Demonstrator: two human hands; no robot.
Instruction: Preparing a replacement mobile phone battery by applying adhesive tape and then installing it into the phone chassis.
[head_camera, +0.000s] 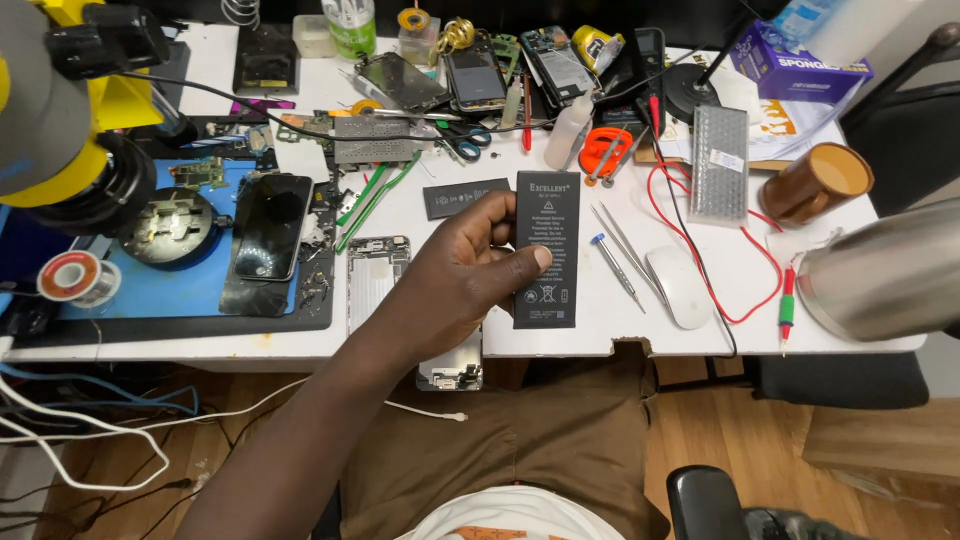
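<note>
My left hand (455, 280) reaches in from the lower left and holds a flat black phone battery (547, 270) by its left edge, thumb pressed on its face and fingers curled behind the top. The battery is held upright just above the white table (300, 90). Left of the hand lies an opened silver phone housing (372, 280). Another phone part (452, 368) hangs over the table's front edge below my wrist. A smaller black battery (462, 197) rests behind the hand. My right hand is out of view.
Tweezers (628, 240), a small screwdriver (612, 265) and a white mouse (680, 288) lie right of the battery. A black phone (270, 225) sits on a blue mat (160, 290) beneath a yellow microscope (60, 130). A brown jar (815, 183) and a metal vessel (885, 280) stand far right.
</note>
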